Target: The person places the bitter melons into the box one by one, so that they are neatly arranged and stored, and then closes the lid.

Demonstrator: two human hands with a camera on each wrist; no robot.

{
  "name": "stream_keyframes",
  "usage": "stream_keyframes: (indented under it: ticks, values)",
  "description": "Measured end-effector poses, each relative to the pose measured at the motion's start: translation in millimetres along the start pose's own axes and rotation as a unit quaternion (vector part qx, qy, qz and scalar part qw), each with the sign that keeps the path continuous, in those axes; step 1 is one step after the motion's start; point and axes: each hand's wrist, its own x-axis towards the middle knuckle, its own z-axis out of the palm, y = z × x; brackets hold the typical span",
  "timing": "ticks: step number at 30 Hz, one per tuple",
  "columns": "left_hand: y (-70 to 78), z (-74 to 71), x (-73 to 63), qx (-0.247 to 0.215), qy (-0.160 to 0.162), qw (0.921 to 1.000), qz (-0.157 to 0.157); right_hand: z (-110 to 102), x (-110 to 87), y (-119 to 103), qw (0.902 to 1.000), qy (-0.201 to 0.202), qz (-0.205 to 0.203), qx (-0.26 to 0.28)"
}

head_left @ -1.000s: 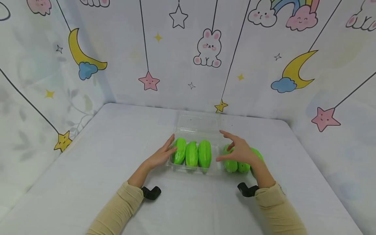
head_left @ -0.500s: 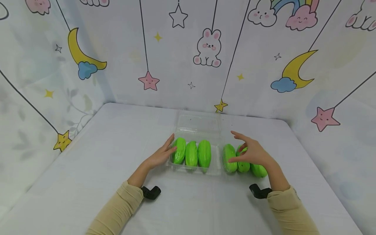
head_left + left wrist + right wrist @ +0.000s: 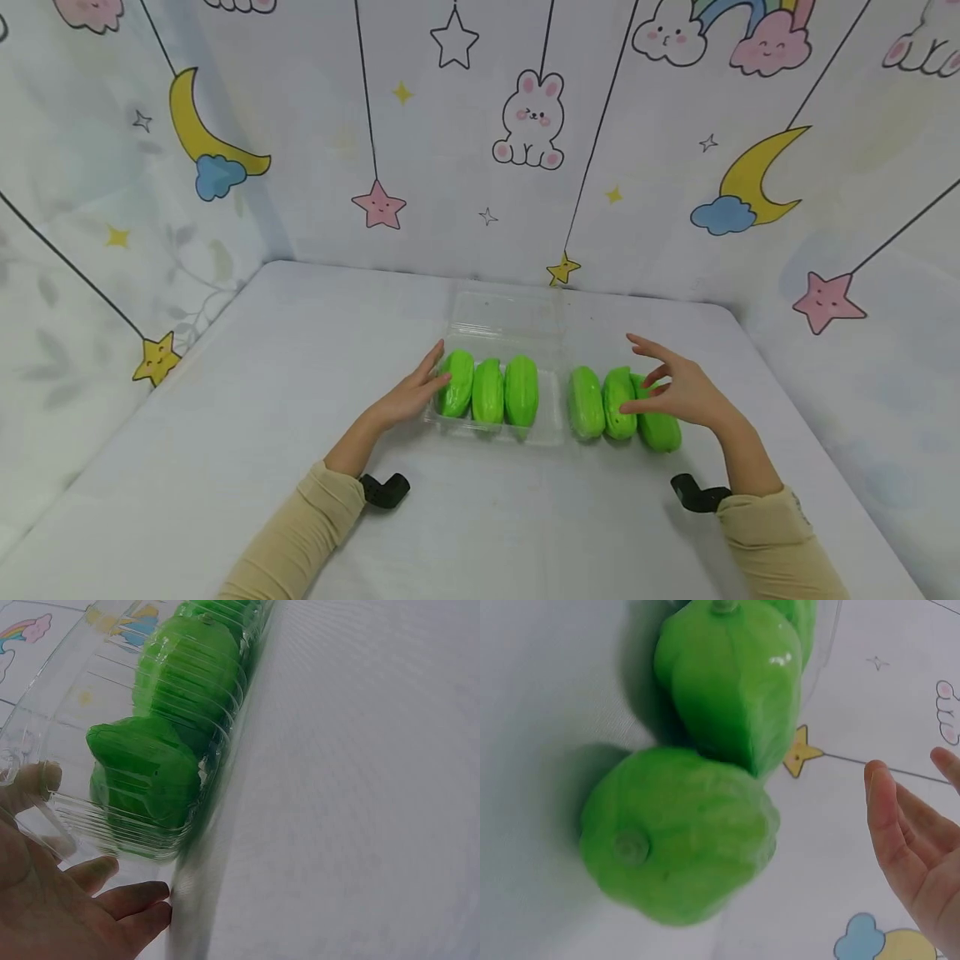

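Note:
A clear plastic clamshell box (image 3: 551,408) stands with its lid lifted back and three glossy green, ridged, papaya-like fruits (image 3: 488,393) side by side inside. At its left end is my left hand (image 3: 405,398), thumb over the rim and fingers extended along the outer wall. The left wrist view shows spaced fingers (image 3: 135,898) by the box end. Three similar green fruits (image 3: 587,403) lie on the table right of the box. Over the rightmost of them my right hand (image 3: 684,390) hovers, thumb and fingers spread, holding nothing; the right wrist view shows its fingers apart from the fruits.
A white cloth covers the table (image 3: 487,517). Behind it hangs a backdrop (image 3: 450,133) printed with moons, stars and bunnies. The transparent lid (image 3: 506,312) lies back toward that backdrop. Black wrist-worn devices (image 3: 386,492) sit by both sleeves.
My right hand has moved rightward from beside the box, across the loose fruits to the rightmost one, uncovering the nearer ones. My left hand and the box stay in place.

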Motion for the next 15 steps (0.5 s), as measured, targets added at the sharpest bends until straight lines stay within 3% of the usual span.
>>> stream_keyframes:
  ticks: [15]
  values:
    - [0.6, -1.4, -0.4, -0.005, -0.003, 1.0000, 0.002, -15.8, -15.5, 22.8, 0.9989, 0.011, -0.036, 0.028]
